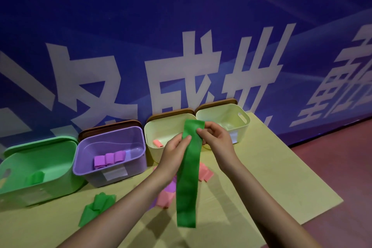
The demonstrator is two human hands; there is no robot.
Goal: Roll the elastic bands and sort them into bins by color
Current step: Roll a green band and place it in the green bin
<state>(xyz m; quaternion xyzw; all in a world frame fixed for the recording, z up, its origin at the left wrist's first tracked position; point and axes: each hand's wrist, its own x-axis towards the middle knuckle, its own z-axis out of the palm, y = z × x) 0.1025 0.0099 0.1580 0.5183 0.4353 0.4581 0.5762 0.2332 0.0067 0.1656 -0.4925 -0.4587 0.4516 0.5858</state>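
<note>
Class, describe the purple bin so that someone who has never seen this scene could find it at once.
Four bins stand in a row along the blue wall. The purple bin is second from the left, between the green bin and a cream bin. It alone is purple and holds three purple rolls.

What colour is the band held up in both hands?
Green; the band shows clearly in the head view, pinched near its top by both hands.

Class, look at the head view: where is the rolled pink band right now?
The rolled pink band lies inside the left cream bin, right of the purple bin, just beyond the left hand.
</note>
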